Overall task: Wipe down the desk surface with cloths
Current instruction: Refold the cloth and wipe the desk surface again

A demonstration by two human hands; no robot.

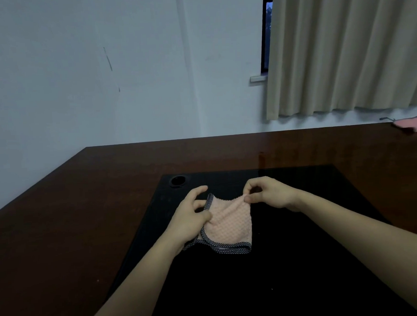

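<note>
Dark wooden surface [73, 211] bearing a black mat [291, 261]; beige curtain [341, 51] behind. Pink cloth [229, 223] with dark trim lies mid-mat. Left hand [191, 218] grip pinches its left side; right hand [268, 193] grip pinches its upper edge. Second pink cloth [411, 124] at far right.

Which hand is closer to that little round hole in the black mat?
Left. The left hand sits just below and right of the round hole, holding the pink cloth. The right hand pinches the cloth's far corner, farther right of the hole.
</note>
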